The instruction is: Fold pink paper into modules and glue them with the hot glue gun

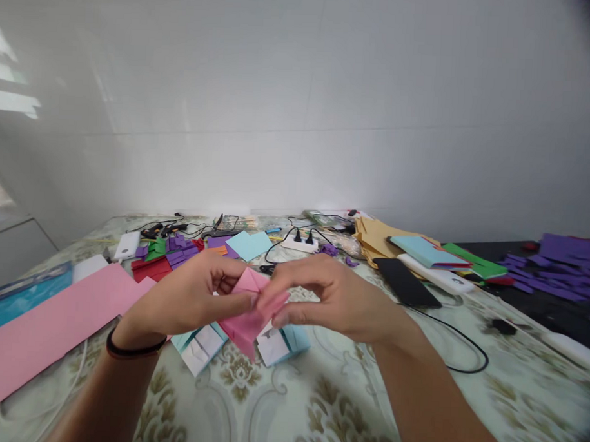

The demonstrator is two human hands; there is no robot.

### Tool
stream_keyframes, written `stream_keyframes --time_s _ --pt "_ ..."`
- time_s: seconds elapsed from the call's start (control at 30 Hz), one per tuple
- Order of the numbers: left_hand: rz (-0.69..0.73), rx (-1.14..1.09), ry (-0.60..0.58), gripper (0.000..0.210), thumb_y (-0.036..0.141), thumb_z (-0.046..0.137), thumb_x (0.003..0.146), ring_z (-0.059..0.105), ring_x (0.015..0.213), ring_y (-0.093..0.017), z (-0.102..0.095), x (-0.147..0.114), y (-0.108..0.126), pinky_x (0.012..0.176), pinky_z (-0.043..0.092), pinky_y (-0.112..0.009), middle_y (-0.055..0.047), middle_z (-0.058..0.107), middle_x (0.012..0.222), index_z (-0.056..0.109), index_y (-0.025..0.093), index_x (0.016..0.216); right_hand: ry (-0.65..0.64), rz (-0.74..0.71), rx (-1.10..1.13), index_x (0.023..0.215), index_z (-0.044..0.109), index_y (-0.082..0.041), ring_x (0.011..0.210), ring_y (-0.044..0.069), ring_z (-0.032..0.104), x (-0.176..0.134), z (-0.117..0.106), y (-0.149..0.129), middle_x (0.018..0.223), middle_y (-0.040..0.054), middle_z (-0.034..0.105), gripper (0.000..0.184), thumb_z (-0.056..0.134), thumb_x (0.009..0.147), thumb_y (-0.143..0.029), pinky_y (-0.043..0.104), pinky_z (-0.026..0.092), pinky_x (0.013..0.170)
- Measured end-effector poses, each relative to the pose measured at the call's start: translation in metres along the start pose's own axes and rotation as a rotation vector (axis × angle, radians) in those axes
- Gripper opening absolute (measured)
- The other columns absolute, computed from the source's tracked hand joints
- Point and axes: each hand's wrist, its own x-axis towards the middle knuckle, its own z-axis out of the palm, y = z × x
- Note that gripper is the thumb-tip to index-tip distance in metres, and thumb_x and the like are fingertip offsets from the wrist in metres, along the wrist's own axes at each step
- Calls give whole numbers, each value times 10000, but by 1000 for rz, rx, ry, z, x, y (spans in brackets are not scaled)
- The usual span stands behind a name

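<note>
Both hands are closed in a pinch on one folded pink paper [243, 325], with no gap that I can make out between fingers and sheet. On my feed the left hand [183, 294] lays its thumb across the paper's near face, while the right hand [335, 300] hooks its fingers over the right side, thumb tip close under them. So neither hand is nearer: the paper sits directly between them, seemingly clear of the tabletop, its longer run sloping from the top fold down toward the wearer, roughly across the line joining the two thumbs. Blur keeps me from reading each crease.

Nearest below, I see the patterned tablecloth [288, 414]; a dark band [130, 352] circles the left wrist. White and light blue folded pieces [203, 350] lie under the paper, showing at either side. Long pink sheets [54, 322] stretch out to the left. Farther off to the right I have a black phone-like slab [409, 283]; ahead are light blue squares [249, 245] and a white power strip [300, 245]. Behind everything stands the pale wall [298, 118].
</note>
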Motion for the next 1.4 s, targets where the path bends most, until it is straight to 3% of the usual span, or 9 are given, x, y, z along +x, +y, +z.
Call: stream_keyframes --time_s 0.1,0.17,0.33,0.7,0.87,1.2,1.4 --pt "22 -9 114 208 284 711 886 434 588 -94 4 2 1 534 339 -205 24 544 646 700 138 738 213 67 100 1124 743 -277 757 143 645 2 5 0 798 -44 679 326 875 826 -265 277 508 728" --pt "33 -18 160 183 285 728 882 443 609 -98 5 2 1 546 345 -205 18 564 675 721 139 772 282 105 134 1100 712 -266 743 138 621 3 7 0 800 -49 638 359 897 792 -288 278 506 724" --pt "25 4 186 254 339 736 887 410 616 -109 6 3 -1 548 322 -227 20 521 675 672 147 733 293 225 109 874 711 -203 746 153 611 4 3 2 847 3 670 285 915 762 -367 291 491 686" --pt "12 98 181 242 363 711 915 482 609 -120 5 6 -4 547 376 -229 10 584 681 729 155 793 297 275 80 866 722 -193 704 146 590 3 1 5 802 7 678 302 911 762 -405 280 458 635" --pt "37 96 271 342 417 676 943 500 588 -127 5 6 -5 502 381 -228 -11 599 658 696 159 719 345 199 69 858 753 -181 716 152 617 4 -1 5 796 23 698 287 836 846 -455 295 486 672" --pt "6 99 261 373 466 705 932 544 622 -136 6 7 -7 518 407 -230 -18 631 675 712 158 724 428 165 -42 695 698 -181 625 130 569 5 1 2 667 -3 658 326 831 844 -438 271 431 586" --pt "14 41 294 342 455 710 927 586 653 -155 8 9 -4 561 457 -243 -37 681 716 742 149 777 461 130 -40 744 704 -186 661 134 568 6 6 7 712 -1 663 285 776 903 -411 276 446 623"
